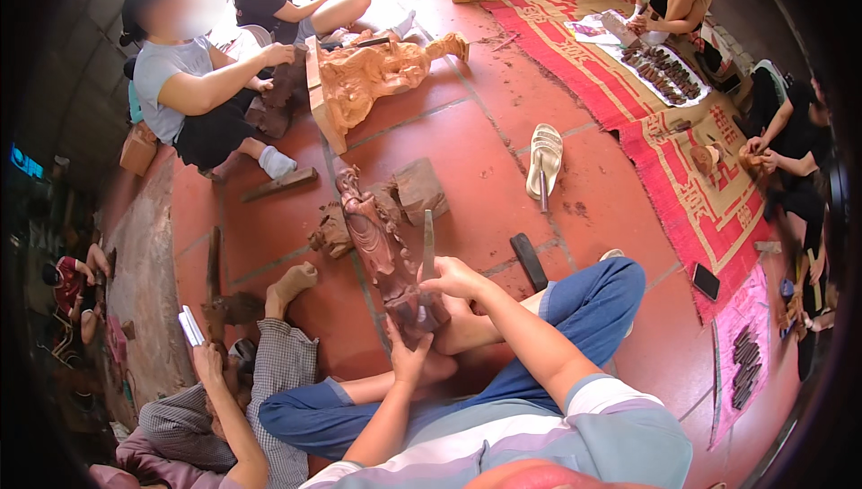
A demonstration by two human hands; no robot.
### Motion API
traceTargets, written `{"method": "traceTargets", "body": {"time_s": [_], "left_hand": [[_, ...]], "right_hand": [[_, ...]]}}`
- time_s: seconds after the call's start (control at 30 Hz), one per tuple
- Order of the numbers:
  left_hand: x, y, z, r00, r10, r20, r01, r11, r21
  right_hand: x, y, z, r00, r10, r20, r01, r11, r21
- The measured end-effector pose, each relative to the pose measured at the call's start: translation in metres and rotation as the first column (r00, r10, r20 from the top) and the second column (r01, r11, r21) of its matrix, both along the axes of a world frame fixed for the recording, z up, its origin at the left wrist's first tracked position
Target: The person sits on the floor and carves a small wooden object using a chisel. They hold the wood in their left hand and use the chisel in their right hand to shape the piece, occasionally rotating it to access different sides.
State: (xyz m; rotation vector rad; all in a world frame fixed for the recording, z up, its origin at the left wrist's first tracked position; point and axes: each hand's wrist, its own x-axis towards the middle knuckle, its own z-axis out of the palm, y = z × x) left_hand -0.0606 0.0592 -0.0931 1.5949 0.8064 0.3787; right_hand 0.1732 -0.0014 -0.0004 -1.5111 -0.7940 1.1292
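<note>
1. Red tiled floor (485, 175) carries everything.
2. A dark wooden figure (373, 237) and wood blocks (419, 189) lie mid-floor.
3. A pale sandal (545, 158) and a black mallet (528, 261) lie nearby.
4. A patterned red mat (691, 193) covers the right side, a phone (706, 281) at its edge.

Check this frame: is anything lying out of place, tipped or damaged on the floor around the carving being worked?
Nothing looks damaged. The dark wooden figure lies on the red tile floor, steadied by the left hand, while the right hand holds a chisel upright. A lone sandal and rough wood offcuts lie loose nearby.
</note>
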Motion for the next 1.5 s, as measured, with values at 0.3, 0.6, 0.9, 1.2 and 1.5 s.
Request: {"method": "traceTargets", "body": {"time_s": [0.3,0.6,0.9,1.2,1.5], "left_hand": [[-0.004,0.010,-0.004,0.986,-0.113,0.125,0.111,0.994,0.023],[0.003,0.006,0.008,0.974,-0.075,0.214,0.097,0.991,-0.095],[0.005,0.009,0.001,0.978,-0.067,0.196,0.083,0.994,-0.076],[0.013,0.002,0.015,0.974,-0.065,0.219,0.077,0.996,-0.047],[0.008,0.000,0.014,0.983,-0.043,0.181,0.060,0.994,-0.089]], "right_hand": [[-0.008,-0.003,-0.001,0.992,-0.115,-0.056,0.111,0.991,-0.074],[-0.007,-0.008,-0.023,0.958,-0.072,-0.278,0.103,0.990,0.099],[-0.009,-0.016,-0.039,0.889,-0.123,-0.441,0.204,0.969,0.140],[-0.010,-0.020,-0.072,0.876,-0.129,-0.464,0.248,0.947,0.206],[-0.024,-0.022,-0.082,0.714,-0.138,-0.686,0.325,0.934,0.150]]}}
